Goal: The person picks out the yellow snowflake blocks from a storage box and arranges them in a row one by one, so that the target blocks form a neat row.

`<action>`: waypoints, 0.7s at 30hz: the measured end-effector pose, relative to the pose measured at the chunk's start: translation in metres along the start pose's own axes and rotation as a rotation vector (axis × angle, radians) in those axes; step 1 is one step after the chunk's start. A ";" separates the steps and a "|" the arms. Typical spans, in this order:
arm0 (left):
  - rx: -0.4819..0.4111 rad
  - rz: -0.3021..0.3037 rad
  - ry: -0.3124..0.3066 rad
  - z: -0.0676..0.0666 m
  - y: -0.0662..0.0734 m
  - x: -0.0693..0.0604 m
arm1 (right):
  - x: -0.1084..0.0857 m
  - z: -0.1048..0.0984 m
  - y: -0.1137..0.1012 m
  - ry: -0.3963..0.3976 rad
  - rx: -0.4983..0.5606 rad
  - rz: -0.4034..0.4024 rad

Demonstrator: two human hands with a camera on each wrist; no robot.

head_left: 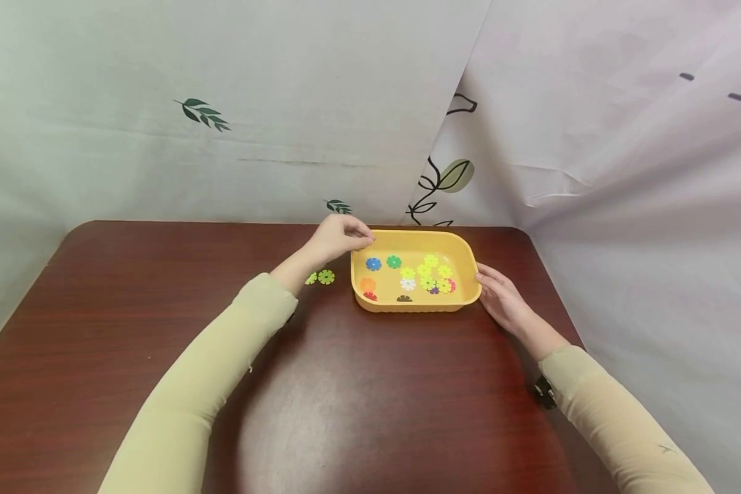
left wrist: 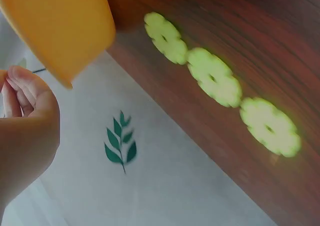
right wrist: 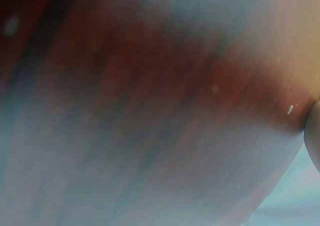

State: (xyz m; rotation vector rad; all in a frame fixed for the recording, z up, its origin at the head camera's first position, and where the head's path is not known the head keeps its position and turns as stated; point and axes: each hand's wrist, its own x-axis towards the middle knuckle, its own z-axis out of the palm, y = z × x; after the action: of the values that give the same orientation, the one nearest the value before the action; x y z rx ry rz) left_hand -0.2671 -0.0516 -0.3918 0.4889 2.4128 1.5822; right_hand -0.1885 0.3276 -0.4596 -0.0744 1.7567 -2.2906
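Note:
A yellow plastic tray (head_left: 416,307) stands on the table near its back edge, with several flower-shaped discs inside, among them a blue disc (head_left: 373,264), a green disc (head_left: 394,262) and a white disc (head_left: 407,283). At the tray's back left corner is my left hand (head_left: 341,237), fingers bent and thumb close to the fingertips; whether anything is between them is hidden. My right hand (head_left: 503,298) touches the tray's right wall from outside with extended fingers. In the left wrist view, three yellow-green discs (left wrist: 214,77) lie in a row on the table beside the tray.
The dark red-brown wooden table (head_left: 160,309) reaches back to a pale cloth wall (head_left: 284,137) printed with leaves. Another cloth (head_left: 654,206) hangs along the right side. The right wrist view is mostly blurred tabletop.

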 end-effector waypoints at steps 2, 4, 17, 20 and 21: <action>0.001 -0.002 -0.007 0.009 0.003 0.006 | -0.001 0.000 0.000 -0.001 0.001 -0.003; 0.021 0.000 -0.019 0.018 0.005 0.012 | -0.001 0.001 0.001 -0.002 0.002 -0.005; 0.156 0.038 -0.103 0.067 0.007 0.030 | -0.005 0.004 -0.001 -0.003 -0.001 -0.007; 0.157 0.038 -0.129 0.072 0.006 0.032 | -0.004 0.003 -0.001 -0.002 0.002 -0.004; 0.163 0.041 -0.138 0.073 0.005 0.033 | -0.004 0.002 -0.001 -0.002 0.004 -0.001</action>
State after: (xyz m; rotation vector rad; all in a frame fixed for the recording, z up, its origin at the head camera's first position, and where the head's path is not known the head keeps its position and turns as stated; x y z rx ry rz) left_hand -0.2711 0.0251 -0.4162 0.6581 2.4518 1.3255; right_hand -0.1843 0.3266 -0.4580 -0.0774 1.7518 -2.2935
